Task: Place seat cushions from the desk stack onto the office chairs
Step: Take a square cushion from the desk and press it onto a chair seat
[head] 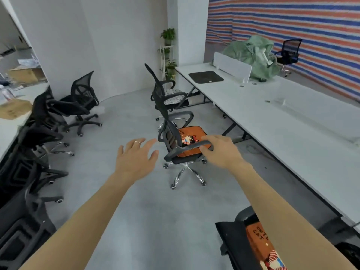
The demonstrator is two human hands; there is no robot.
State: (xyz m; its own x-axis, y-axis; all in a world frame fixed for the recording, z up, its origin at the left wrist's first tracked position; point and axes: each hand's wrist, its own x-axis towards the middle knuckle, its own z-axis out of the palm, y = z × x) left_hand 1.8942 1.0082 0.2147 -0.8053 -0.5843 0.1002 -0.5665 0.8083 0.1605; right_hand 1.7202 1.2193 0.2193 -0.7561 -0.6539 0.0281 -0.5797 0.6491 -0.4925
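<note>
Both hands were empty: the left hand (pixel 136 156) spread open in the air, and the right hand (pixel 222 151) loosely bent, overlapping the armrest of a chair (pixel 171 133) in view. An orange cushion (pixel 191 141) lay on that chair's seat, a pale patterned one (pixel 173 95) on the chair behind it (pixel 157 84), another orange one (pixel 259 244) on a seat at bottom right, and a dark one (pixel 206 76) flat on the white desk (pixel 272 114). More black chairs (pixel 81 98) stood along the left.
</note>
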